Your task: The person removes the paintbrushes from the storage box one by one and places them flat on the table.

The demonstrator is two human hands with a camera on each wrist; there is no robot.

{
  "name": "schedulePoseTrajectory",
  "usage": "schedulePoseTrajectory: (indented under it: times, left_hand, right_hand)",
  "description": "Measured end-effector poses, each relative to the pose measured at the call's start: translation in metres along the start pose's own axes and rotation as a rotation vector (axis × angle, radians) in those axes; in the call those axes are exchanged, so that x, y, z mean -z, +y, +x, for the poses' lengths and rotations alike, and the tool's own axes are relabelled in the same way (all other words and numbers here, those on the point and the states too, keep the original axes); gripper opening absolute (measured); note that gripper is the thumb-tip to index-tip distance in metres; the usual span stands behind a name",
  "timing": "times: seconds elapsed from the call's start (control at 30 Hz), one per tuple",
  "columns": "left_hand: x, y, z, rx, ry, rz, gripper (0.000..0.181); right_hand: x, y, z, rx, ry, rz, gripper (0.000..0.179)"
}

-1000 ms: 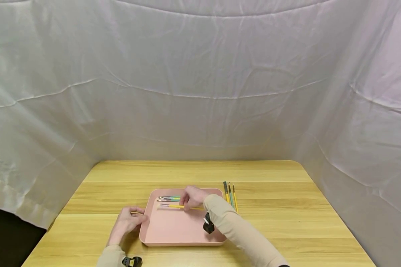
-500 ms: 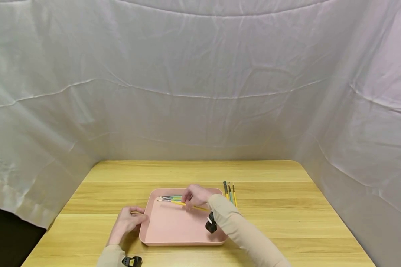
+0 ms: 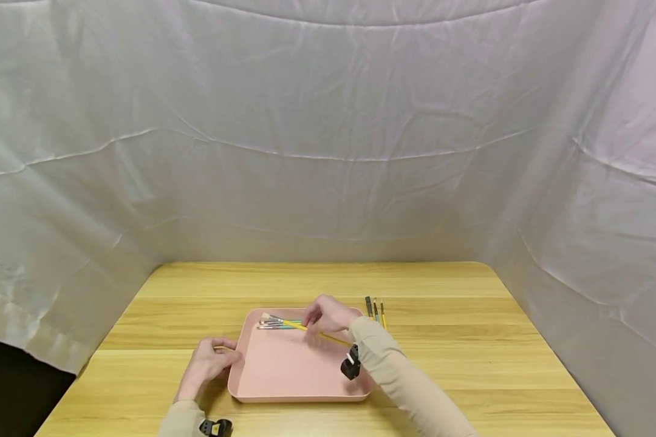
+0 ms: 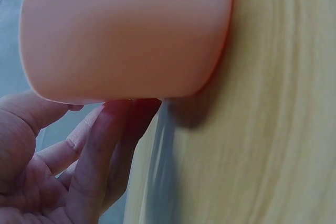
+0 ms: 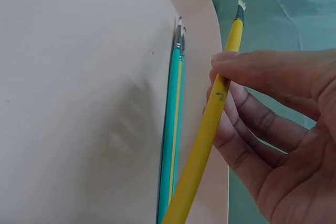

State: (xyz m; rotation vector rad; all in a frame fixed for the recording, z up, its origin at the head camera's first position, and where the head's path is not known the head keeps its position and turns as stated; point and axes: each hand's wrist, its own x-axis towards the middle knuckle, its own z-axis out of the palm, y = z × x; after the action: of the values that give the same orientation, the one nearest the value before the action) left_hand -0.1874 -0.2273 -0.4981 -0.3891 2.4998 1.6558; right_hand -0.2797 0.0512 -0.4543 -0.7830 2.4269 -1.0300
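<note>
My right hand pinches a yellow paintbrush between thumb and fingers, over the back part of a pink tray. The brush slants, its pale bristles up and to the left in the head view. Beneath it, several paintbrushes with teal and yellow handles lie side by side along the tray's far wall, partly covered by the hand. At the tray's left side, my left hand holds the edge; its fingertips meet the pink wall in the left wrist view.
Three more paintbrushes lie on the wooden table just right of the tray, their lower ends behind the right sleeve. Grey cloth hangs around the back and sides of the table.
My right hand has lifted the yellow paintbrush up from the tray floor and moved it back and slightly right, tilting it across the teal brushes. My left hand has stayed put.
</note>
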Motion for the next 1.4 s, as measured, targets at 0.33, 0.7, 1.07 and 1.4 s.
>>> schedulePoseTrajectory:
  times: [0.33,0.7,1.07,1.4]
  left_hand:
    - [0.0,0.0,0.0,-0.006,0.0,0.004,0.03]
    - [0.001,0.001,-0.001,-0.011,-0.003,0.021,0.03]
    - [0.0,0.002,-0.002,-0.01,-0.001,0.018,0.03]
    - [0.0,0.001,-0.001,-0.014,0.007,0.02,0.029]
  right_hand:
    - [0.006,0.007,-0.009,0.04,0.04,0.065,0.013]
    - [0.006,0.011,-0.022,0.074,0.111,0.122,0.016]
    - [0.007,0.019,-0.034,0.057,0.182,0.238,0.02]
    - [0.005,0.026,-0.048,0.072,0.289,0.306,0.022]
